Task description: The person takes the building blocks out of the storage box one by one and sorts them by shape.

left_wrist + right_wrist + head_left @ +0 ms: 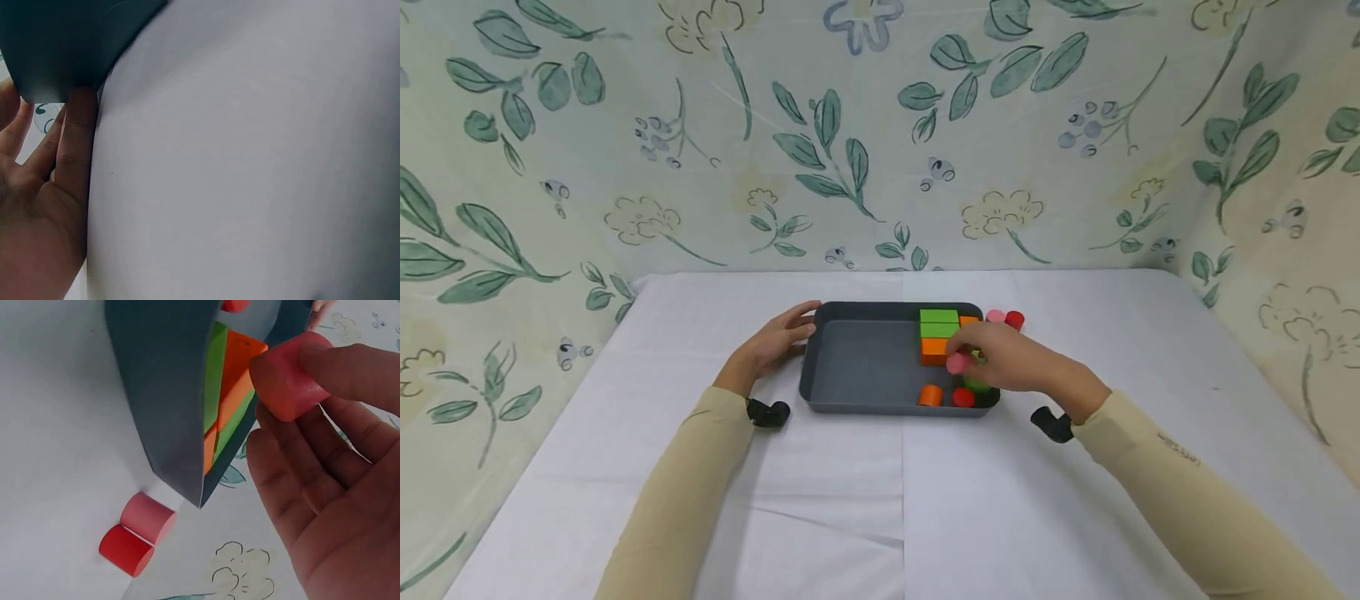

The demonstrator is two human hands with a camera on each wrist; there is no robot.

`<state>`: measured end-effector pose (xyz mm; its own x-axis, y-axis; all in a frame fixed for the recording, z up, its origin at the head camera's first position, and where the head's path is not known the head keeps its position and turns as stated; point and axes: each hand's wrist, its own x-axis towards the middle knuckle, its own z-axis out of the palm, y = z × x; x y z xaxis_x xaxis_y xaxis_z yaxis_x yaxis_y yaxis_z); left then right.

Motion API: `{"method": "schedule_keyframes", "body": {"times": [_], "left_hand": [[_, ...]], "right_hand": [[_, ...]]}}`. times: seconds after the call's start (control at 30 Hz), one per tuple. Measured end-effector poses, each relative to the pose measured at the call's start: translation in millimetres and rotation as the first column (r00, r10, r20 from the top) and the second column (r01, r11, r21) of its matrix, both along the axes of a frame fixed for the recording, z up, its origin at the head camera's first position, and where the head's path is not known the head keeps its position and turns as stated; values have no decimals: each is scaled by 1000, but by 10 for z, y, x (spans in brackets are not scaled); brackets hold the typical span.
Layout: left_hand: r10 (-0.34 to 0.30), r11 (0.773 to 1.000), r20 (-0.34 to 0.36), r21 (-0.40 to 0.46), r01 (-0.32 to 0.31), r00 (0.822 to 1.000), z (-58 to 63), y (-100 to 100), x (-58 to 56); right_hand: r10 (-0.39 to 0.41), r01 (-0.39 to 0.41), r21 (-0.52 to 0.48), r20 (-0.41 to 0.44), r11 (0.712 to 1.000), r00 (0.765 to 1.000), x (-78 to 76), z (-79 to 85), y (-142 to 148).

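Note:
My right hand (1011, 358) pinches a pink cylinder block (289, 378) between thumb and fingers, above the right part of the dark grey tray (865, 409). Beside the tray's left end, my left hand (775, 340) touches the wall with fairly straight fingers (76, 140). Inside the tray, green rectangular blocks (939, 323) and an orange rectangular block (933, 352) sit right of the middle. Along its near wall are an orange rounded block (931, 395) and a red cylinder block (964, 397). A green block (977, 385) is partly hidden below my right hand.
Outside the tray's right end, another pink cylinder block (149, 517) and a red cylinder block (127, 550) lie side by side on the white tablecloth (835, 492). A leaf-patterned cloth (865, 233) hangs behind the table. Both wrists carry black camera mounts.

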<state>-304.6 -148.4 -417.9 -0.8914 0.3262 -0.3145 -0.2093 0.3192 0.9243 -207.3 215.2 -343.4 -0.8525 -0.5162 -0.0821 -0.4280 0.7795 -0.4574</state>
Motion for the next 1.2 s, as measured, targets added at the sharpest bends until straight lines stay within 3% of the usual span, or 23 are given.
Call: {"method": "schedule_keyframes", "body": {"times": [0.13,0.5,0.7,0.93,1.2], "left_hand": [[-1,1000,3,7,1,1000,7,5,1],[-10,1000,-1,20,10,1000,30,-9,1],[-12,1000,8,28,12,1000,21,-3,-3],[-12,1000,-6,26,12,1000,25,-5,2],[-13,1000,-8,20,14,1000,11,-1,9]], "right_hand": [[-33,32,-57,-10,998,999,18,63,185],[-188,186,-34,-46,982,981,53,215,682],[-273,273,-34,-4,961,962,2,98,960],[-384,388,-46,70,921,921,-163,-70,1242],[-432,440,-56,115,896,894,-262,-190,1351]]}}
